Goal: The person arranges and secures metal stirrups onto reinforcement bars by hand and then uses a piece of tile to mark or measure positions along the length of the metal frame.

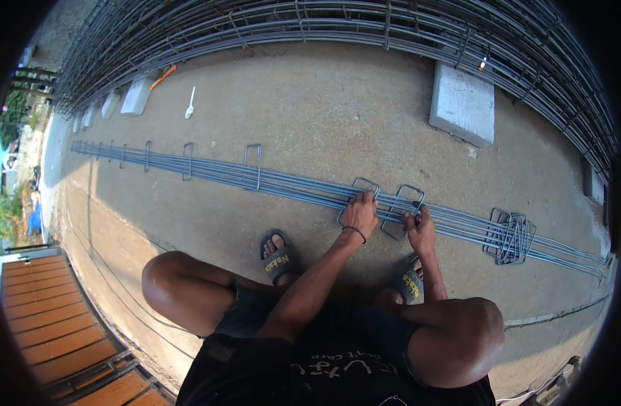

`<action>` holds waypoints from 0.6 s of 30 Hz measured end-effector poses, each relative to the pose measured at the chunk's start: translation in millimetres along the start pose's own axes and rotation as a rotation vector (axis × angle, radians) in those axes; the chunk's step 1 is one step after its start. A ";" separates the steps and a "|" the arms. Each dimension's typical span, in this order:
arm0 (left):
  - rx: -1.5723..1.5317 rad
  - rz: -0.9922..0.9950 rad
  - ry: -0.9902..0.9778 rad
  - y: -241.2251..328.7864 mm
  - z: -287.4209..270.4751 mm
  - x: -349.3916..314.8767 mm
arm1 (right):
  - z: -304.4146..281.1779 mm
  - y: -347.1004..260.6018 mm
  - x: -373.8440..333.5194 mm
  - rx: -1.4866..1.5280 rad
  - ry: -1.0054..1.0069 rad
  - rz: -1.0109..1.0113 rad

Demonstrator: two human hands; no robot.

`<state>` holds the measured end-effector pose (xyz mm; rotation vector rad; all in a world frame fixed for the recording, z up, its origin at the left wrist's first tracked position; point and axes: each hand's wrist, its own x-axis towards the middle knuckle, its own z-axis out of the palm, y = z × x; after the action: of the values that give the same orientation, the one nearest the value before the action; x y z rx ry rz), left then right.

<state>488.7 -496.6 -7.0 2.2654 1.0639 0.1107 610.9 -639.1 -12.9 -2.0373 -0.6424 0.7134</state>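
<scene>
A long bundle of ribbed steel bars (pixel 297 184) lies across the concrete in front of my feet, with rectangular wire stirrups looped around it. My left hand (pixel 360 215) is closed on one stirrup (pixel 368 181), its fingers bent down over the bars. Just to the right, my right hand (pixel 420 230) closes on the right side of a second stirrup (pixel 410 188). A small dark tip shows at its fingers; what it belongs to is hidden. Further right, several stirrups (pixel 510 237) sit bunched together around the bars. Other stirrups (pixel 253 166) stand spaced out toward the left end.
Stacked rebar cages (pixel 310 27) stretch along the far side, resting on white blocks (pixel 461 105). A white plastic spoon (pixel 190 103) and an orange strip (pixel 163 78) lie on the floor. My sandalled feet (pixel 278 256) are close to the bars. Orange-brown slats (pixel 50 304) stand at lower left.
</scene>
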 end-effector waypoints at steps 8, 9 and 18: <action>-0.680 -0.614 0.251 -88.8 -50.6 31.1 | -4.2 -3.2 1.9 -0.012 0.029 0.008; -0.946 -0.718 0.164 -84.5 -61.7 28.5 | -5.4 -7.0 0.4 -0.021 0.011 0.020; -1.050 -0.554 0.454 -93.7 -89.7 50.2 | -5.7 -12.0 2.5 -0.097 0.026 0.021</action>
<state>430.8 -370.6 2.3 0.9850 1.3751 0.7713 614.6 -634.6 -0.7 -2.1416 -0.6525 0.6784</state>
